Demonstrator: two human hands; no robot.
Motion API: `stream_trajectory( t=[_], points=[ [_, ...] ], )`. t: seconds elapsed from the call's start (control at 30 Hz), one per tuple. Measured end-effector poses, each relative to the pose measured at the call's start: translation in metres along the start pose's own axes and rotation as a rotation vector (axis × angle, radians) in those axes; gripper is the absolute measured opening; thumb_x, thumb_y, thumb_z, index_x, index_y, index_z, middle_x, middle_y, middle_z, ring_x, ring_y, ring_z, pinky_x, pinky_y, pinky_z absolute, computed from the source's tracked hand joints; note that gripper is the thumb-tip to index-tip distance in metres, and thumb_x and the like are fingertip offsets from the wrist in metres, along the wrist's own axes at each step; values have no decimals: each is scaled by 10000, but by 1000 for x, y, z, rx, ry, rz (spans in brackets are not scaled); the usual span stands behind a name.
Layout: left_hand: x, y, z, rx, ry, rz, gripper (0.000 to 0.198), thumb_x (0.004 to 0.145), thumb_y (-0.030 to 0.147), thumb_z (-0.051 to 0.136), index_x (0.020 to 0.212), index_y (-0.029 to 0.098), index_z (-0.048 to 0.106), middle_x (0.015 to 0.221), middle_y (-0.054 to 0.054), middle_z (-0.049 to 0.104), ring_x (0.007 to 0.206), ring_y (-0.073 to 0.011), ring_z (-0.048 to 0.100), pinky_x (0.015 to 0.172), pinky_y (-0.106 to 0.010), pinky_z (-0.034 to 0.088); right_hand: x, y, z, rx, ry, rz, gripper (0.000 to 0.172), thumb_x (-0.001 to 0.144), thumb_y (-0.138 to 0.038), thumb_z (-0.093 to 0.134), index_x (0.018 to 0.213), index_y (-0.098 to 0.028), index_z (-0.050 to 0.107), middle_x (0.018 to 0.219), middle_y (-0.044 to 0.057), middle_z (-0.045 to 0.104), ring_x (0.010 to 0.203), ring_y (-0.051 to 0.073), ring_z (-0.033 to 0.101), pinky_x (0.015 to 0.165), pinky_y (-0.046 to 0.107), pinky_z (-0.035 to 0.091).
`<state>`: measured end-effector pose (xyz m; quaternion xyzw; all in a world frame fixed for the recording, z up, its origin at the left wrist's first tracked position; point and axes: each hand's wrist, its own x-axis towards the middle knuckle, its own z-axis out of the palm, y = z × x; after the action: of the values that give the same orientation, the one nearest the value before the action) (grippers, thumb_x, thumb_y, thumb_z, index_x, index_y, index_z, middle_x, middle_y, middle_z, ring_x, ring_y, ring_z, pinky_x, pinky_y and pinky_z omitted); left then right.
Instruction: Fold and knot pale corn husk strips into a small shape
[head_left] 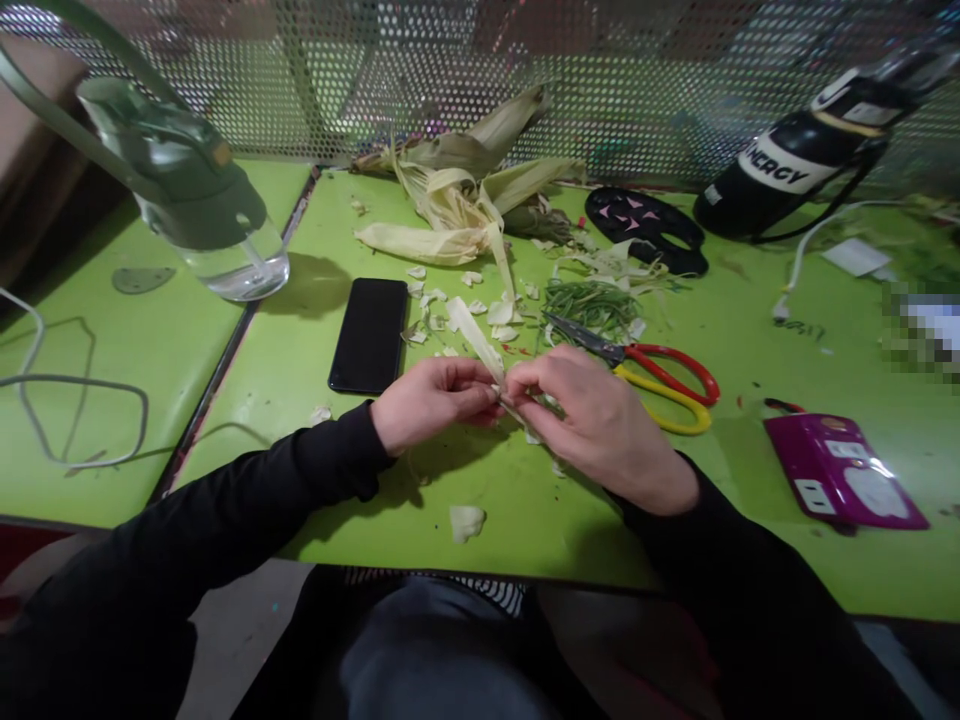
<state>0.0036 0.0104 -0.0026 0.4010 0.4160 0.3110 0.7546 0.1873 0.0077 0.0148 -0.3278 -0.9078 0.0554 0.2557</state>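
Between my two hands is a pale strip of corn husk (478, 338), its broad end pointing up and away from me. My left hand (442, 398) pinches it from the left with thumb and fingers. Closed around its lower part, my right hand (592, 415) meets the left fingertips. Just beyond my right hand lie scissors (664, 372) with one red and one yellow handle, their blades over a heap of thin green strands (592, 305). Cut husk pieces (501, 313) are scattered beyond my hands, and one more piece (466, 522) lies near the table edge.
A black phone (368, 335) lies left of the scraps. Whole corn husks (450, 205) are piled at the back against a perforated metal screen (337, 80). A green water bottle (202, 200), a black bottle (780, 170), a black palette-shaped object (637, 215) and a purple packet (844, 472) surround the work area.
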Motion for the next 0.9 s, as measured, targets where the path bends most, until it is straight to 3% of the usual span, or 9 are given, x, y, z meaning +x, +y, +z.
stream_trajectory(
  t=[0.2, 0.33, 0.6, 0.73, 0.9],
  points=[
    [-2, 4, 3, -78, 72, 1, 155, 850, 17, 557, 733, 92, 624, 659, -7, 675, 620, -62, 655, 697, -209, 553, -1, -2, -1, 68, 71, 30, 119, 887, -124, 598, 961, -215, 577, 869, 21, 690, 784, 167, 625, 686, 299, 486],
    [-3, 4, 4, -100, 55, -2, 128, 835, 13, 576, 755, 92, 636, 672, -15, 690, 633, -69, 663, 707, -216, 557, 0, -2, -2, 28, 125, 33, 110, 882, -131, 617, 945, -218, 593, 839, 24, 691, 781, 182, 620, 677, 316, 501],
    [-3, 4, 3, -102, 32, 1, 123, 818, -1, 581, 752, 87, 636, 646, -7, 677, 618, -64, 651, 719, -221, 558, 1, -2, 1, 35, 145, 8, 159, 874, -117, 627, 967, -245, 614, 829, 14, 696, 798, 187, 619, 681, 321, 521],
    [-2, 5, 4, -146, 83, 5, 154, 837, 4, 554, 727, 100, 601, 642, 0, 677, 586, -63, 651, 693, -221, 554, 1, 1, 2, -14, 150, -9, 98, 882, -150, 626, 961, -202, 649, 934, 67, 704, 876, 207, 632, 762, 361, 522],
    [-3, 5, 5, -129, 67, -6, 138, 817, -12, 562, 747, 98, 606, 647, -1, 674, 626, -67, 657, 739, -237, 551, 2, 5, 1, -31, 115, -28, 65, 894, -174, 610, 914, -178, 672, 896, 80, 694, 856, 211, 625, 751, 367, 502]
  ],
)
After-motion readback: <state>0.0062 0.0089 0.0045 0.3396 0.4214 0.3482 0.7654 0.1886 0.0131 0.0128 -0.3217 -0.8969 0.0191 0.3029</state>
